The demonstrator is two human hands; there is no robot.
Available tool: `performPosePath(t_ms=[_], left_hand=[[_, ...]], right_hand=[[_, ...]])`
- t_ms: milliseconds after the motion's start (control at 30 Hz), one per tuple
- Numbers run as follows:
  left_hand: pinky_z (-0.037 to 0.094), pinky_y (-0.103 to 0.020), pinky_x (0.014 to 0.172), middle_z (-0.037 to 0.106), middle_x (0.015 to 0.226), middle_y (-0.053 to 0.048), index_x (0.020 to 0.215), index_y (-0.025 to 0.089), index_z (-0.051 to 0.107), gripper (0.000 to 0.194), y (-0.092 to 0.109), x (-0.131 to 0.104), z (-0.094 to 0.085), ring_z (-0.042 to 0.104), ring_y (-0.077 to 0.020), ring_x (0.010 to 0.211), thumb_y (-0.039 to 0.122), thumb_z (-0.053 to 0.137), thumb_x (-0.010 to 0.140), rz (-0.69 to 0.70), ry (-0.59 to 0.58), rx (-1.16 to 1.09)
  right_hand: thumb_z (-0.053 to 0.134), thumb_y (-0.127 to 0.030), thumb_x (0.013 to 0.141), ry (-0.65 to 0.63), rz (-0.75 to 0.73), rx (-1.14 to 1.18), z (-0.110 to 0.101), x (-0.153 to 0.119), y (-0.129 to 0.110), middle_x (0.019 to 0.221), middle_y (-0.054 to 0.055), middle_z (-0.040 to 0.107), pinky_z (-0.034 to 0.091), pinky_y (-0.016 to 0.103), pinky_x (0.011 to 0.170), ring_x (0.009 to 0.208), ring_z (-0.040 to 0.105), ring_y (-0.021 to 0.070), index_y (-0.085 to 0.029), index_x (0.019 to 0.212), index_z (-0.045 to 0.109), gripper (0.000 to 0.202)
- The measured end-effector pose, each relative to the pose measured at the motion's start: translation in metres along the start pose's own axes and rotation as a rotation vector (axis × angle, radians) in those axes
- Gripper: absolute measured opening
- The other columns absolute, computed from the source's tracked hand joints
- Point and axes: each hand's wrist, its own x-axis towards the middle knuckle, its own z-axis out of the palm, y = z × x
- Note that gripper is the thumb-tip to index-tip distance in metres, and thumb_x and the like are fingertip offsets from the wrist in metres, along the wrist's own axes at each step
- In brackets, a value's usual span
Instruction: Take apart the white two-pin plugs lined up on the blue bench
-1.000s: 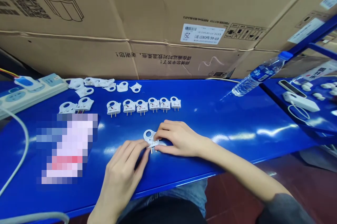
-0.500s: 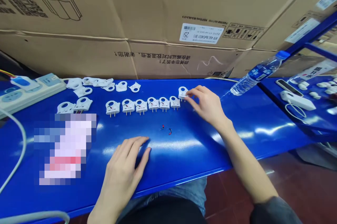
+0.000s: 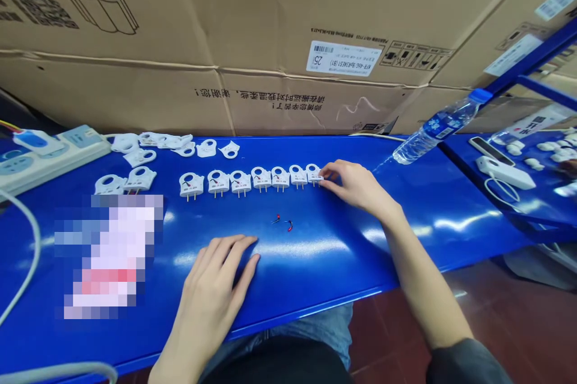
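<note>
Right hand [image 3: 349, 182]: pinches the end plug [image 3: 314, 171] at its right edge, with the thumb and fingertips close together.
End plug: white, with a round hole at the top and metal pins that point toward the person. It is on the blue counter [image 3: 383, 240], at the right end of a row.
Row of plugs [image 3: 240, 182]: six more white ones, side by side to the left of the end plug (they look a bit like rings with little legs).
Left hand [image 3: 216, 276]: rests palm down on the counter, a little spread, with its thumb apart from the fingers.
Tiny bits [image 3: 290, 226]: two of them, red and dark, lie near each other in front of the row. They are too small to see well.
Back left: loose white pieces [image 3: 207, 148] with holes lie near the big brown box [image 3: 270, 41]. Two white plugs [image 3: 141, 178] sit just behind a blurry pink patch [image 3: 112, 252].
Far left: a white power strip [image 3: 85, 146] has something blue and white on it.
Back right: a clear bottle [image 3: 435, 130] with a blue cap.
</note>
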Motion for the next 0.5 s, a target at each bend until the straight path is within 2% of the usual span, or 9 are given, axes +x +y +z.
performPosePath(t_ms=[100, 233, 333, 500], left_hand=[[0.046, -0.044, 0.099, 0.07, 0.121, -0.007, 0.127, 0.025, 0.061, 0.027, 0.0, 0.0, 0.0, 0.065, -0.0258, 0.109, 0.037, 0.049, 0.106, -0.001, -0.003, 0.003], [0.046, -0.043, 0.097, 0.07, 0.121, -0.008, 0.128, 0.025, 0.06, 0.026, -0.001, 0.0, 0.001, 0.064, -0.0258, 0.108, 0.036, 0.049, 0.106, 0.002, -0.008, 0.003], [0.046, -0.043, 0.096, 0.07, 0.12, -0.008, 0.128, 0.024, 0.061, 0.027, -0.002, -0.001, 0.001, 0.064, -0.0261, 0.108, 0.036, 0.049, 0.106, 0.004, -0.007, 0.002], [0.045, -0.042, 0.096, 0.069, 0.121, -0.006, 0.128, 0.026, 0.06, 0.026, -0.001, -0.002, 0.0, 0.064, -0.0251, 0.109, 0.035, 0.049, 0.107, -0.005, -0.023, -0.006]], right_hand=[[0.063, -0.029, 0.098, 0.062, -0.016, 0.054, 0.0, 0.0, -0.003, 0.108, 0.005, 0.074, 0.049, 0.032, 0.083, 0.096, 0.07, 0.0216, -0.024, 0.109, 0.071, 0.014], [0.057, -0.029, 0.102, 0.168, -0.038, 0.012, 0.005, 0.001, -0.015, 0.111, 0.007, 0.072, 0.048, 0.036, 0.086, 0.104, 0.066, 0.0252, -0.024, 0.117, 0.069, 0.02], [0.058, -0.029, 0.102, 0.119, -0.058, -0.068, 0.01, 0.0, -0.023, 0.112, 0.008, 0.072, 0.047, 0.037, 0.084, 0.105, 0.063, 0.028, -0.024, 0.12, 0.069, 0.021], [0.06, -0.024, 0.101, 0.056, -0.04, -0.106, 0.01, -0.001, -0.025, 0.11, 0.008, 0.072, 0.045, 0.036, 0.083, 0.103, 0.062, 0.0282, -0.023, 0.111, 0.07, 0.013]])
